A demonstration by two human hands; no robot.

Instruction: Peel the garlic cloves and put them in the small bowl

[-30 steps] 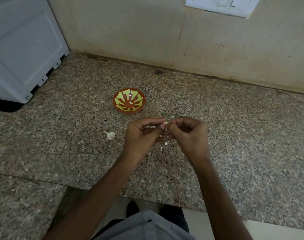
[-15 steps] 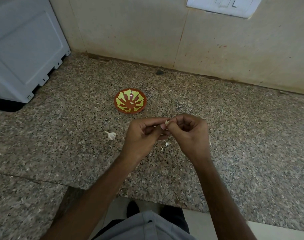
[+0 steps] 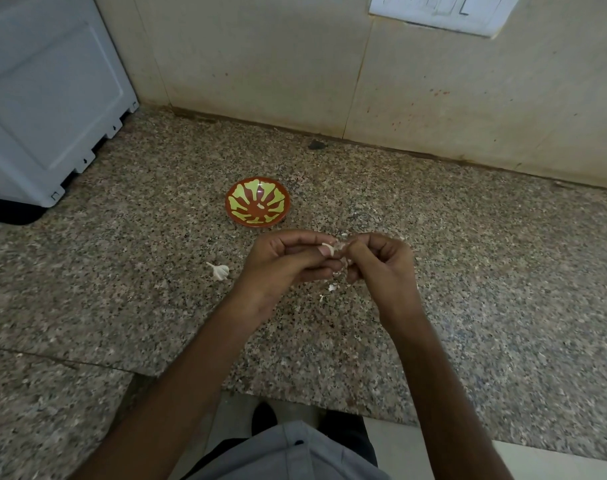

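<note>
Above the granite counter, my left hand [image 3: 283, 263] pinches a small white garlic clove [image 3: 330, 249] between thumb and fingers. My right hand [image 3: 380, 266] meets it fingertip to fingertip and pinches the clove's papery skin. The small bowl [image 3: 241, 220], red-brown with a yellow-green leaf pattern, sits just beyond my hands; a tiny pale bit lies at its centre. A white garlic piece with a stem [image 3: 220, 271] lies on the counter left of my left hand. Peel scraps [image 3: 331, 288] are scattered under my hands.
The granite counter [image 3: 485, 271] runs back to a beige tiled wall [image 3: 277, 64]. A white appliance [image 3: 49, 98] stands at the back left. A dark speck [image 3: 316, 144] lies by the wall. The counter's front edge is near my body.
Both hands stay together over the same spot, with the fingers shifting slightly on the clove. The bowl and the garlic piece on the counter have not moved.
</note>
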